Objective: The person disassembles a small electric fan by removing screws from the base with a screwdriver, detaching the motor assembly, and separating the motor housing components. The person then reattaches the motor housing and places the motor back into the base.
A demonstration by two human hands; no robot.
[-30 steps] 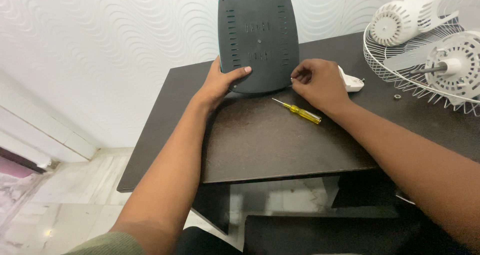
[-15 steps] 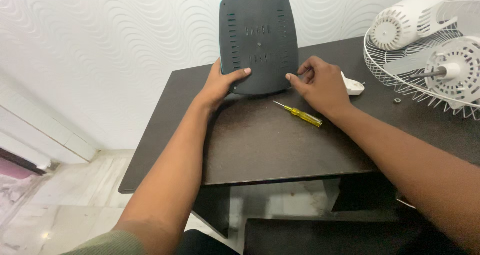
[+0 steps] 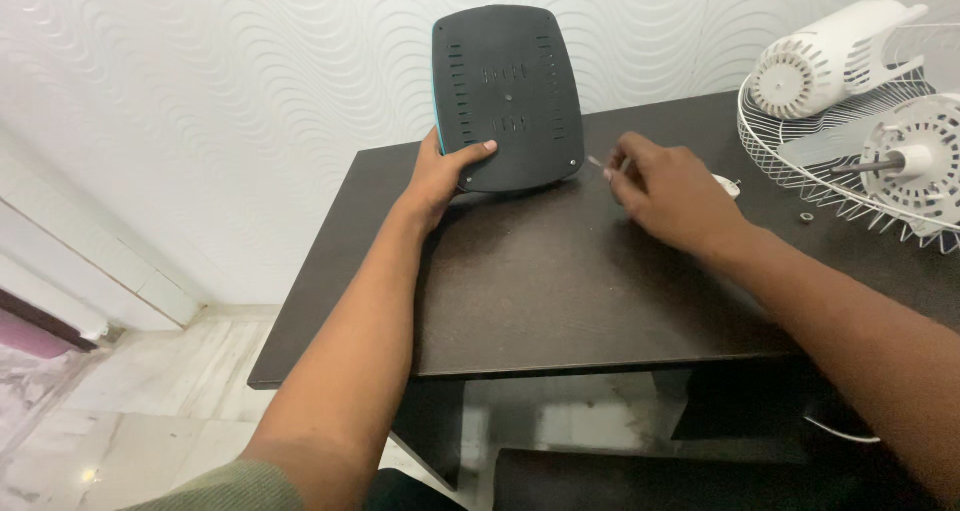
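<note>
Fingers (image 3: 478,151) of the left hand (image 3: 447,176) were kept wrapped around the lower left corner of the dark slotted panel (image 3: 508,96), which was held upright near the far edge of the bench (image 3: 540,281), its foot resting on the surface. The right hand (image 3: 672,193) had been drawn away from the panel's lower right corner and was closed around the screwdriver (image 3: 598,162), of which only the metal tip showed past the fingers; a second earlier that tool had been lying on the bench, so the panel's corner fixing was judged to be the work in hand. One panel, one screwdriver and one small nut (image 3: 804,216) were counted, along with one white wire fan guard (image 3: 800,166) and two white motor parts (image 3: 835,56) toward the far right corner.
</note>
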